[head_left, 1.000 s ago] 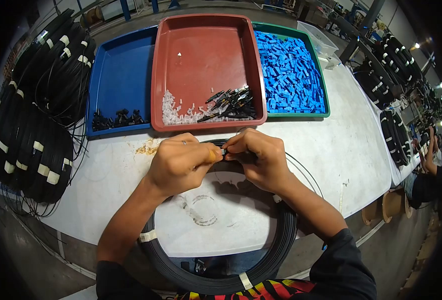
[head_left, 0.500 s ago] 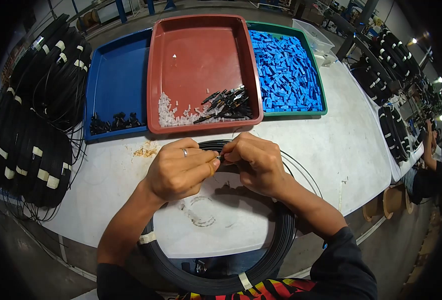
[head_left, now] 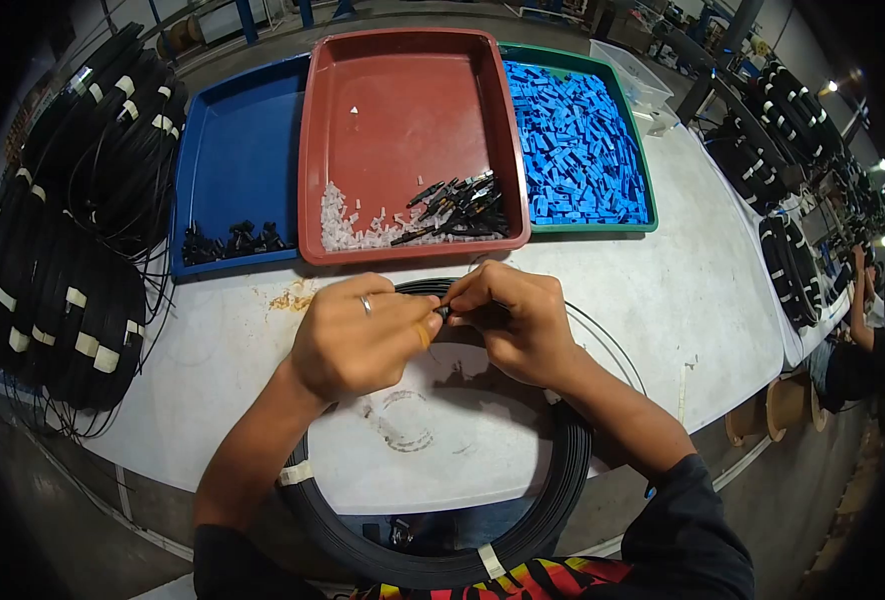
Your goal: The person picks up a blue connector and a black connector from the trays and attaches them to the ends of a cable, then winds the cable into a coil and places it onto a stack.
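Observation:
My left hand (head_left: 363, 338) and my right hand (head_left: 523, 322) meet over the far side of a coil of black cable (head_left: 571, 460). Both are closed in a pinch, their fingertips nearly together on a small black piece (head_left: 444, 312). Most of that piece is hidden by the fingers, and I cannot tell its exact kind. The coil is bound with bits of pale tape (head_left: 491, 562); its near side hangs over the table's front edge against my body. A loose loop of thin cable (head_left: 613, 345) curves out to the right of my right wrist.
Beyond my hands stand a blue tray (head_left: 238, 130) with black parts, a red tray (head_left: 413, 110) with small clear pieces and black connectors, and a green tray (head_left: 653, 215) of blue clips. Black cable coils (head_left: 73, 290) are stacked left. Another person's arm (head_left: 859, 290) shows far right.
My left hand's fingers have straightened and slid slightly over the small black piece, with some motion blur. My right hand has shifted little. The view has moved very slightly.

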{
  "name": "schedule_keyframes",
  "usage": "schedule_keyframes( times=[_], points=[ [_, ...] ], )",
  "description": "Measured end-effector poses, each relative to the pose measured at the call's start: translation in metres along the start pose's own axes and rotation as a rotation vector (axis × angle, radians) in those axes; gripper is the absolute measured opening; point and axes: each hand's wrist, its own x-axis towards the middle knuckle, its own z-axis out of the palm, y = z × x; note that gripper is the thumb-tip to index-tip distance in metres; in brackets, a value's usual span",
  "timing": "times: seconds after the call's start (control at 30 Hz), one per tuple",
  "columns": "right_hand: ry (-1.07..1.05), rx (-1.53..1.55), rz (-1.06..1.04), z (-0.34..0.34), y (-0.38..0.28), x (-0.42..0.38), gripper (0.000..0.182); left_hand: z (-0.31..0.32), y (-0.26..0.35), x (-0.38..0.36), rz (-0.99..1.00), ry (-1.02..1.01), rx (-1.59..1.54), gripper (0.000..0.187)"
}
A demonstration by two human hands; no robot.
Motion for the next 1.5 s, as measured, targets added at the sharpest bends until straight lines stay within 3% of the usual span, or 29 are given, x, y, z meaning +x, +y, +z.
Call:
schedule_keyframes(
  times=[0.07,0.1,0.17,0.3,0.33,0.4,0.47,0.73,1.13,1.27,1.37,1.43,1.5],
  points=[
    [0.006,-0.244,-0.240,-0.003,-0.002,0.002,0.022,-0.002,0.006,0.000,-0.515,0.027,-0.271,0.012],
    [0.005,-0.244,-0.240,-0.003,-0.002,0.004,0.022,-0.003,0.009,0.001,-0.516,0.027,-0.270,0.012],
    [0.047,-0.404,-0.489,-0.004,-0.003,0.006,0.022,-0.005,0.012,0.002,-0.876,0.033,-0.460,0.011],
    [0.039,-0.457,-0.525,-0.005,-0.004,0.005,0.023,-0.004,0.014,0.004,-1.026,0.014,-0.628,0.009],
    [0.022,-0.417,-0.476,-0.006,-0.005,0.004,0.027,-0.003,0.014,0.004,-1.025,0.014,-0.628,0.009],
    [0.006,-0.380,-0.425,-0.008,-0.006,0.001,0.031,0.002,0.013,0.003,-0.711,0.046,-0.446,0.008],
    [-0.025,-0.368,-0.282,-0.007,-0.005,-0.003,0.036,0.002,0.012,0.002,-0.617,0.024,-0.379,0.009],
    [-0.007,-0.231,-0.167,-0.004,-0.005,-0.002,0.034,0.005,0.005,-0.001,-0.102,-0.027,-0.055,0.014],
    [-0.016,-0.043,0.012,-0.002,-0.004,-0.003,0.024,0.000,0.007,-0.001,0.092,-0.087,0.092,0.025],
    [-0.034,0.002,0.053,-0.001,0.000,-0.004,0.026,0.002,0.003,-0.004,0.104,-0.071,0.103,0.024],
    [-0.028,-0.069,0.043,0.000,0.001,-0.002,0.030,-0.001,-0.001,-0.005,-0.073,-0.065,-0.077,0.022],
    [-0.008,-0.160,-0.020,0.001,-0.002,0.000,0.032,0.000,0.003,-0.006,-0.620,-0.021,-0.341,0.011],
    [0.020,-0.259,-0.078,-0.001,-0.004,0.000,0.034,0.002,0.005,-0.005,-0.703,0.020,-0.387,0.012]
  ],
)
